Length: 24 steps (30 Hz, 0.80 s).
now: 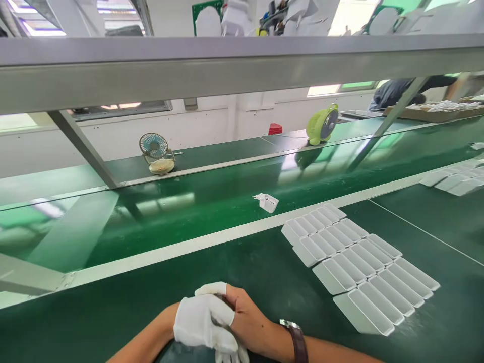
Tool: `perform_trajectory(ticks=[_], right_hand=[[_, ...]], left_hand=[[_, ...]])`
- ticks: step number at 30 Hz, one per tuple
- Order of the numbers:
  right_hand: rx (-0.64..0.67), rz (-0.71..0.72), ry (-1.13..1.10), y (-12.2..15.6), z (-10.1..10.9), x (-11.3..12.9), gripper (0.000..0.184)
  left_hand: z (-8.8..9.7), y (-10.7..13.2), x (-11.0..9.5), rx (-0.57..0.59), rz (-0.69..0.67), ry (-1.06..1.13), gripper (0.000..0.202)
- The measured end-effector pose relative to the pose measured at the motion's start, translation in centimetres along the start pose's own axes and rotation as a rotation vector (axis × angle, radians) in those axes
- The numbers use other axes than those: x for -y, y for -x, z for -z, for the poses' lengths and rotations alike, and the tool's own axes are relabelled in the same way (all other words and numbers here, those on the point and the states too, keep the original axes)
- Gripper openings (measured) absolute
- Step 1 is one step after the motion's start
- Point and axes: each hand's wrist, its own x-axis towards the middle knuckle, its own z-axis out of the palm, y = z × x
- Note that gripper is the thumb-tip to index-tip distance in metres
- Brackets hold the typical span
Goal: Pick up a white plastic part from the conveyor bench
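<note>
My left hand point(200, 322) wears a white glove and sits at the near edge of the green bench point(113, 312). My bare right hand point(249, 322), with a brown watch point(298, 342) on its wrist, is clasped against it, fingers folded together. Limp white glove fingers point(229, 356) hang just under the two hands, apparently from the glove my right hand grips. To the right of my hands lies a sheet of long white plastic trays point(359, 267) in rows. A small white plastic part point(267, 202) rests alone on the shiny conveyor belt point(170, 212) beyond.
A small blue desk fan point(156, 151) and a lime green fan point(322, 123) stand on the far ledge. More white trays point(454, 181) lie at the right. A grey metal rail point(242, 65) runs overhead. A person point(397, 93) bends over a far table.
</note>
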Motion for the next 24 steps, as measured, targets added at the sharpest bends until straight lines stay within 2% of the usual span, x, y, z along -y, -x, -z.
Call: perform_trajectory(ticks=[2, 6, 9, 15, 17, 21, 24], right_hand=[[-0.014, -0.018, 0.005, -0.1, 0.1, 0.2, 0.035], [-0.030, -0.006, 0.055, 0.0, 0.1, 0.8, 0.042], [-0.023, -0.006, 0.053, 0.3, 0.0, 1.2, 0.044], [-0.003, -0.069, 0.040, 0.4, 0.3, 1.3, 0.050], [0.018, -0.097, -0.019, 0.4, 0.4, 1.1, 0.050], [0.009, -0.108, -0.202, 0.1, 0.4, 0.8, 0.046], [-0.023, -0.110, -0.315, 0.0, 0.2, 0.8, 0.045]], left_hand=[[-0.2, -0.3, -0.1, 0.069, -0.018, -0.086, 0.029], [-1.1, -1.2, -0.9, 0.280, -0.029, -0.187, 0.052], [-1.3, -1.3, -1.3, 0.342, -0.035, -0.183, 0.059], [-0.6, -0.8, -0.8, 0.247, -0.081, -0.225, 0.057], [-0.6, -0.8, -0.5, 0.223, -0.106, -0.165, 0.057], [-0.6, -0.9, 0.1, 0.091, -0.174, -0.008, 0.060], [-0.4, -1.2, 0.4, 0.027, -0.175, 0.029, 0.050]])
